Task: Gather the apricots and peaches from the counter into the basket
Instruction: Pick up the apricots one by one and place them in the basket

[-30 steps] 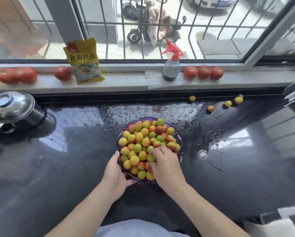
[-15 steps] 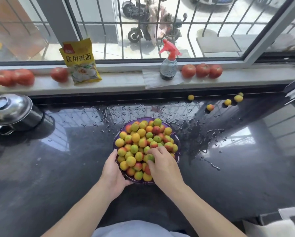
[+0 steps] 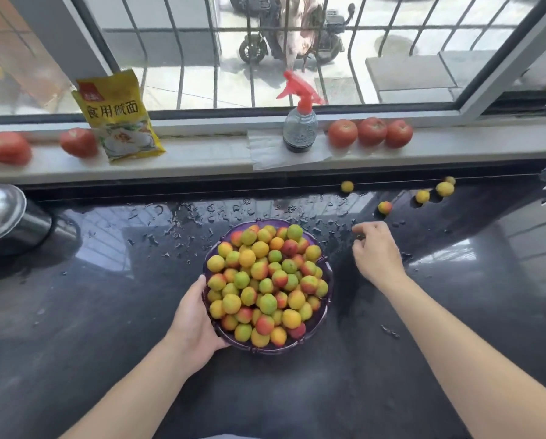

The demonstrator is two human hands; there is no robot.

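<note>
— Where do we stand? Our left hand [image 3: 193, 315] grips the near-left rim of the purple basket [image 3: 326, 318] at centre frame, fingers curled round its edge. It is heaped with apricots and peaches [image 3: 267, 282].

— And our right hand [image 3: 376, 253] hangs just right of the basket over the wet counter [image 3: 107, 312], fingers loosely bent and holding nothing. Five loose fruits lie toward the upper right: one reddish [image 3: 384, 207] nearest our hand, one [image 3: 347, 186] against the back ledge, three more [image 3: 422, 196] farther right.

— What could trip us up?

— The pile, we think. It is mounded above the rim, so another fruit dropped on top may roll off. The counter is slick, too; a nudge could send a round fruit skidding.

— Then we place each one gently into a hollow.
</note>
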